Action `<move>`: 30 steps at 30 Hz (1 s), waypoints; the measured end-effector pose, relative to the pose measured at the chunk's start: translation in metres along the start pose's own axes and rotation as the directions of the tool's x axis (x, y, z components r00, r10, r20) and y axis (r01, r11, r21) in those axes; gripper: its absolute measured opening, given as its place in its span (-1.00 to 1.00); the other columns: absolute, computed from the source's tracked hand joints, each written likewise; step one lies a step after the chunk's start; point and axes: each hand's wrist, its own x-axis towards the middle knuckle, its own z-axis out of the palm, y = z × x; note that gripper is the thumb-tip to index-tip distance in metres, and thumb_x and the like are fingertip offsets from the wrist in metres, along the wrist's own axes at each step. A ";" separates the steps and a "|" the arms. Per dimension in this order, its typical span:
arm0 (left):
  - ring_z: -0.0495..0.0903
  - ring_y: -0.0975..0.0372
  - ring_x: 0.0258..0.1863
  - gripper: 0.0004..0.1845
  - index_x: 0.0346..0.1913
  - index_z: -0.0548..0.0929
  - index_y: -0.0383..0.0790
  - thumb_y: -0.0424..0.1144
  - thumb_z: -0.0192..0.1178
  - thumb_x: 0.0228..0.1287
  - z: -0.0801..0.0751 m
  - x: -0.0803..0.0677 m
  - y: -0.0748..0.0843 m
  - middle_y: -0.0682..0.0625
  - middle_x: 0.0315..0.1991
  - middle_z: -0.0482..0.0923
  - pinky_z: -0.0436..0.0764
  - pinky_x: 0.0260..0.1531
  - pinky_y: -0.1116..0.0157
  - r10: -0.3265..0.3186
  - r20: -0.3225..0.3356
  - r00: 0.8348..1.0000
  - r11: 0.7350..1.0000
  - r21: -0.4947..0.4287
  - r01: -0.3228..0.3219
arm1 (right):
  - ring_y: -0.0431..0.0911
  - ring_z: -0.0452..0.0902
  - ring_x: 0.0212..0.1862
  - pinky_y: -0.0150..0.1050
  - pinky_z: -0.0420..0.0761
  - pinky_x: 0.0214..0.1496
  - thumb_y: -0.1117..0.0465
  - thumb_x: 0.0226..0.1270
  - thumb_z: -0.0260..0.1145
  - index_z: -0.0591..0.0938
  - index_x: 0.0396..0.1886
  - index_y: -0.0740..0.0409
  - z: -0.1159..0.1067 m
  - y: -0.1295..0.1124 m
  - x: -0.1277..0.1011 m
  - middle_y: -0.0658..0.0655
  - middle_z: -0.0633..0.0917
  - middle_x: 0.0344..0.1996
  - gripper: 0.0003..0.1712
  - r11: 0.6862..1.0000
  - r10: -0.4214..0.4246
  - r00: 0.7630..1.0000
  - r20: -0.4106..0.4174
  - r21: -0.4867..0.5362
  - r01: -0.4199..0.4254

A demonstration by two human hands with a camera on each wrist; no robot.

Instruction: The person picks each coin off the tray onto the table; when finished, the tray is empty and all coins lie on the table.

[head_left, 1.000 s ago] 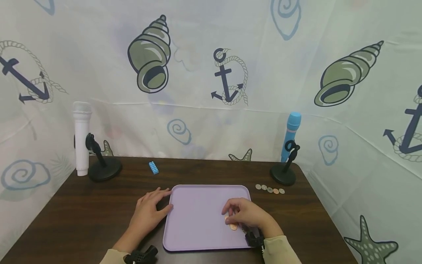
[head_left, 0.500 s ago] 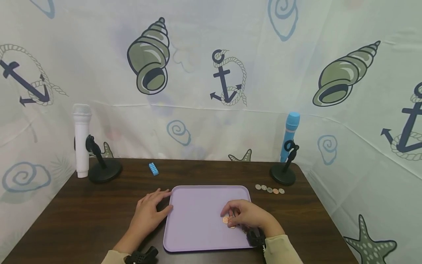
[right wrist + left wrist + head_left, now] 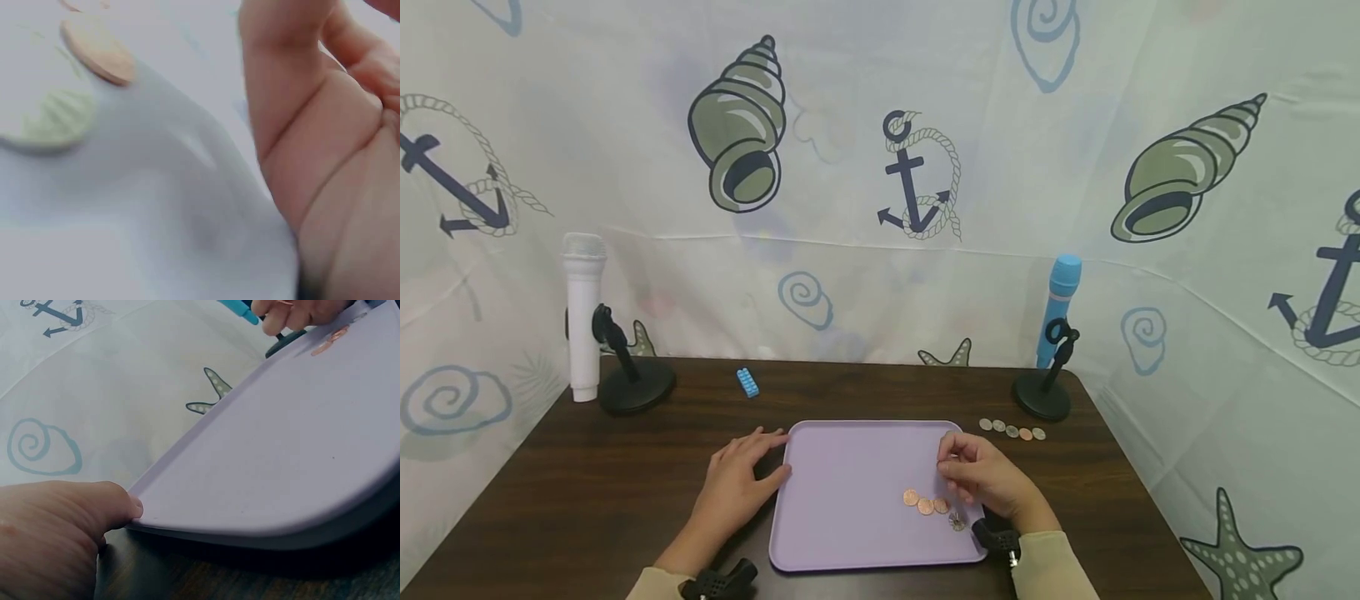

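1. Dark brown wooden table [image 3: 587,492] carries everything, w/ a sea-print cloth backdrop [image 3: 850,208] behind it.
2. Flat lilac plastic tray [image 3: 842,500] lies at the table's near middle, between my hands.
3. White toy microphone on a black stand [image 3: 583,321] is at the far left corner; blue toy microphone on a black stand [image 3: 1058,321] at the far right.
4. My left hand [image 3: 741,483] rests flat on the table, fingers relaxed and straight, thumb tip touching the tray's left rim, as the left wrist view shows [image 3: 69,531].
5. My right hand [image 3: 981,479] hovers over the tray's right side, fingers curled w/ tips drawn together. Can't tell if anything is pinched between them.
6. Small blue toy brick [image 3: 747,382] lies on the table beyond the tray, toward the left.
7. Row of 5 small coins [image 3: 1011,431] sits on the table just right of the tray's far corner.
8. 3 copper coins [image 3: 925,503] lie in a touching row on the tray, just left of my right hand; 1 silvery coin [image 3: 957,522] is beside them, nearer my wrist.
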 end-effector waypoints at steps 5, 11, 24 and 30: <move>0.36 -0.18 0.64 -0.45 0.41 0.69 0.00 -0.05 0.48 0.40 -0.002 0.001 0.001 -0.10 0.50 0.61 0.11 0.49 -0.34 0.000 0.000 1.000 1.000 0.001 0.000 | -0.25 0.65 -0.34 -0.45 0.64 -0.46 0.36 0.67 0.23 0.58 0.05 0.19 -0.010 0.000 -0.003 -0.04 0.67 -0.29 -0.90 0.997 -0.047 0.980 -0.195 0.045 0.057; 0.36 -0.19 0.64 -0.45 0.41 0.70 -0.02 -0.06 0.47 0.40 -0.002 0.001 0.002 -0.10 0.49 0.62 0.12 0.49 -0.36 0.007 -0.002 1.000 1.000 0.002 -0.007 | -0.24 0.54 -0.50 -0.47 0.46 -0.64 0.24 0.61 0.38 0.59 0.09 0.20 -0.028 -0.001 -0.013 0.01 0.68 -0.31 -0.79 0.998 -0.056 0.846 -0.530 -0.026 0.050; 0.35 -0.17 0.65 -0.45 0.41 0.69 0.01 -0.05 0.47 0.41 0.000 0.002 0.001 -0.08 0.51 0.60 0.09 0.51 -0.34 0.001 0.004 1.000 1.000 -0.013 -0.001 | -0.19 0.47 -0.60 -0.40 0.45 -0.66 0.07 0.51 0.51 0.71 0.04 0.29 -0.043 -0.003 -0.023 0.11 0.81 -0.29 -0.62 0.964 0.031 0.654 -0.756 -0.151 -0.220; 0.34 -0.17 0.66 -0.45 0.42 0.69 0.02 -0.05 0.47 0.42 -0.001 0.000 0.001 -0.07 0.51 0.60 0.08 0.51 -0.34 -0.005 0.011 1.000 1.000 -0.011 0.006 | -0.17 0.53 -0.57 -0.41 0.50 -0.66 0.15 0.53 0.48 0.74 0.03 0.35 -0.043 -0.002 -0.023 0.19 0.89 -0.20 -0.67 0.954 0.025 0.691 -0.723 -0.188 -0.232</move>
